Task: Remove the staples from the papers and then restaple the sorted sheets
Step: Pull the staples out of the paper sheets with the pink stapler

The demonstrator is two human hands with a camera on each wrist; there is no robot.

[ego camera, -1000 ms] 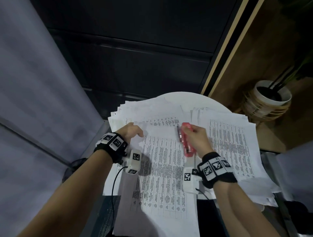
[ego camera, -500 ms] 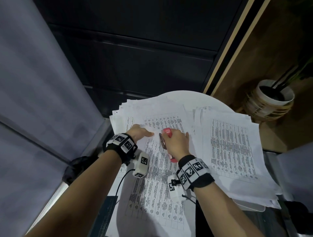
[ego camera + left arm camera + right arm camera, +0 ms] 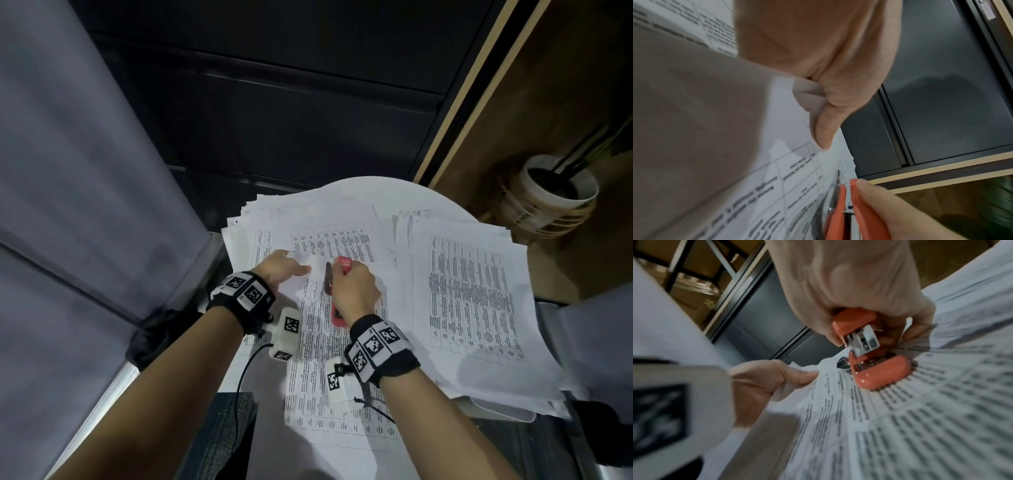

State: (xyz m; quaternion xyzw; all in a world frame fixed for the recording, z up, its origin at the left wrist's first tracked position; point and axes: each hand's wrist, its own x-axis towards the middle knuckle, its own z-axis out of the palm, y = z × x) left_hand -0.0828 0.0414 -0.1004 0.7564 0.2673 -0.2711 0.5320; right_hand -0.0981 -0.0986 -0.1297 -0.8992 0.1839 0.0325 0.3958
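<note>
A stapled set of printed sheets (image 3: 342, 383) lies in front of me on the white round table (image 3: 380, 186). My left hand (image 3: 291, 267) pinches the set's top left corner, and the left wrist view shows the thumb (image 3: 825, 128) pressing on folded paper (image 3: 756, 162). My right hand (image 3: 354, 289) grips a red stapler (image 3: 343, 265), held lengthwise just right of that corner. In the right wrist view the stapler (image 3: 879, 371) rests on the sheets (image 3: 910, 418), its metal end pointing at the left hand (image 3: 766, 382).
A fanned pile of sheets (image 3: 308, 216) lies behind the set. A second pile (image 3: 472, 294) covers the table's right side and overhangs its edge. A potted plant (image 3: 558, 193) stands on the floor at the right. Dark cabinet fronts (image 3: 291, 120) rise beyond the table.
My right hand has carried the stapler left, from between the two piles to beside my left hand at the corner. The left hand keeps its hold on the corner.
</note>
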